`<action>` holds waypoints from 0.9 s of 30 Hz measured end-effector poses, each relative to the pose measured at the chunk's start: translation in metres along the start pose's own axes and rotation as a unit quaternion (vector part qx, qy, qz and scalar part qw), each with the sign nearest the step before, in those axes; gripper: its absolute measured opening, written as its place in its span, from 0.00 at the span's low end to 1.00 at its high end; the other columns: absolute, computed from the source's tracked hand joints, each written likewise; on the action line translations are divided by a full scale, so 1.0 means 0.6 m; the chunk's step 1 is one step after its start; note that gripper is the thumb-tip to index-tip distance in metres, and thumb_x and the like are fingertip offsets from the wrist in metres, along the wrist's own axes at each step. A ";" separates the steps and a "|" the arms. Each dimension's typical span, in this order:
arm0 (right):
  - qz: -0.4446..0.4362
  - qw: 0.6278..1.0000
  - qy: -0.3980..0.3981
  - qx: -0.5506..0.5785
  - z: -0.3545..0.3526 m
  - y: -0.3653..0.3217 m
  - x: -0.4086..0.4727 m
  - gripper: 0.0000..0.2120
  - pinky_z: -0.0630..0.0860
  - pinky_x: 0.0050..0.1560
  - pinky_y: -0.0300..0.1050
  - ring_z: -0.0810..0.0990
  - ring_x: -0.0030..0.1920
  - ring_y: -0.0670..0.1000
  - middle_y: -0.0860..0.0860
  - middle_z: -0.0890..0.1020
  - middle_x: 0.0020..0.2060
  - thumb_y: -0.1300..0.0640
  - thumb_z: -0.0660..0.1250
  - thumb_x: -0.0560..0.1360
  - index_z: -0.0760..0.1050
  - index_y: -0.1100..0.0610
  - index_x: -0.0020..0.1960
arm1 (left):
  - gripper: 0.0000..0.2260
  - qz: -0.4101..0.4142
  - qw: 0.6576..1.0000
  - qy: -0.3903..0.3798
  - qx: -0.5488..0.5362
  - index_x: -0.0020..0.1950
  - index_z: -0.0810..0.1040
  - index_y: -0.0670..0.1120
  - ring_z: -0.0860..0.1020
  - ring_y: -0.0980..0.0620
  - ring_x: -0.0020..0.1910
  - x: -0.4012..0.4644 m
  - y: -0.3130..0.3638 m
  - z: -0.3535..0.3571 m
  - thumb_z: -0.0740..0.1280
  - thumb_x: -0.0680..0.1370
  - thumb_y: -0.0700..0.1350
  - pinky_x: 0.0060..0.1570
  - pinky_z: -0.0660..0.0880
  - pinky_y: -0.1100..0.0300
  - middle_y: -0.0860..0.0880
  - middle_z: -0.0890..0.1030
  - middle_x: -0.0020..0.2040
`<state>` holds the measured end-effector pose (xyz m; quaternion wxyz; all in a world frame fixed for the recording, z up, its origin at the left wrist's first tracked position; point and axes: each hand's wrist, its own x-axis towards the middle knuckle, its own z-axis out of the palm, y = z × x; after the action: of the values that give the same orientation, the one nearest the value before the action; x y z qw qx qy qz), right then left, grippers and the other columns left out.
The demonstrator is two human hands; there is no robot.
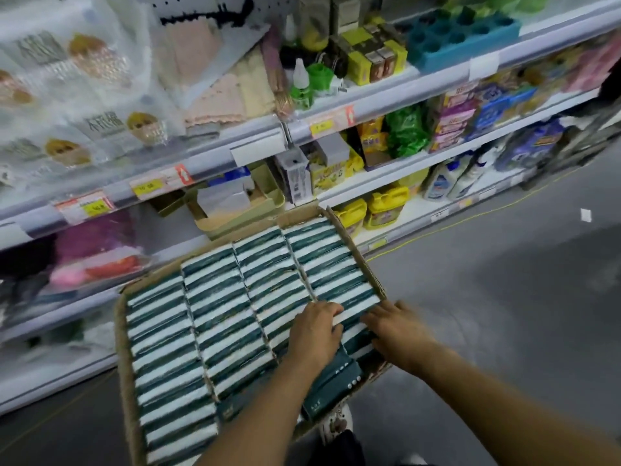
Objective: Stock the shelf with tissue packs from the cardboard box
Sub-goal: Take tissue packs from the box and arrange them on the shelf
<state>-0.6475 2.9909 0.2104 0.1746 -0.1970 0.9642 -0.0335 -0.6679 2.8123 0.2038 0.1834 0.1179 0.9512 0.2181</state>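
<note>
I see the cardboard box full of tissue packs, in front of the shelf. Left hand and right hand both curl over packs at the box's right-hand near corner.

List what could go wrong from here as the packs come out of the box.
1. Both hands, left and right, dig into one tightly packed row of packs; pulling a bunch may drag neighbours out and spill them on the floor.
2. The box looks tilted, its support unseen; a tug might tip it.
3. The shelf behind already holds cartons, so space looks tight.
</note>
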 end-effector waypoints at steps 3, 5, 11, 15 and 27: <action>-0.048 0.996 -0.003 -0.080 0.013 0.010 0.020 0.17 0.62 0.41 0.44 0.79 0.38 0.52 0.48 0.80 0.35 0.51 0.77 0.50 0.80 0.51 0.38 | 0.15 0.005 0.999 0.024 0.044 0.67 0.73 0.53 0.70 0.51 0.65 0.010 0.006 0.013 0.64 0.81 0.46 0.62 0.68 0.54 0.54 0.76 0.63; -0.079 0.991 0.006 -0.107 0.022 0.016 0.031 0.18 0.68 0.42 0.44 0.78 0.35 0.51 0.47 0.79 0.32 0.49 0.78 0.47 0.80 0.51 0.34 | 0.15 0.018 0.997 0.035 0.062 0.66 0.75 0.52 0.71 0.50 0.64 0.016 0.010 0.021 0.65 0.80 0.45 0.62 0.66 0.55 0.53 0.77 0.62; -0.087 0.984 -0.017 -0.152 0.033 0.026 0.028 0.08 0.73 0.51 0.49 0.79 0.46 0.56 0.52 0.83 0.41 0.54 0.72 0.66 0.81 0.54 0.45 | 0.17 -0.005 0.991 0.033 0.129 0.66 0.73 0.52 0.69 0.51 0.65 0.029 0.016 0.044 0.67 0.78 0.53 0.60 0.63 0.56 0.53 0.75 0.63; -0.094 0.986 -0.010 -0.135 0.028 0.035 0.039 0.10 0.64 0.58 0.50 0.75 0.56 0.57 0.55 0.80 0.52 0.58 0.65 0.74 0.80 0.55 0.54 | 0.15 -0.029 0.986 0.025 0.162 0.63 0.76 0.51 0.69 0.50 0.63 0.042 0.023 0.046 0.68 0.78 0.54 0.58 0.65 0.55 0.51 0.76 0.60; -0.180 0.979 0.037 0.085 -0.173 0.109 0.006 0.12 0.65 0.46 0.46 0.75 0.49 0.54 0.49 0.79 0.47 0.49 0.68 0.69 0.66 0.47 0.46 | 0.14 -0.131 0.968 0.054 -0.208 0.34 0.76 0.51 0.79 0.51 0.44 0.033 0.062 -0.103 0.72 0.74 0.36 0.51 0.78 0.57 0.52 0.80 0.39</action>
<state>-0.7113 3.0494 0.2979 0.1461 -0.3500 0.9125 -0.1534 -0.7052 2.8281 0.2667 0.1795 -0.0606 0.9004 0.3916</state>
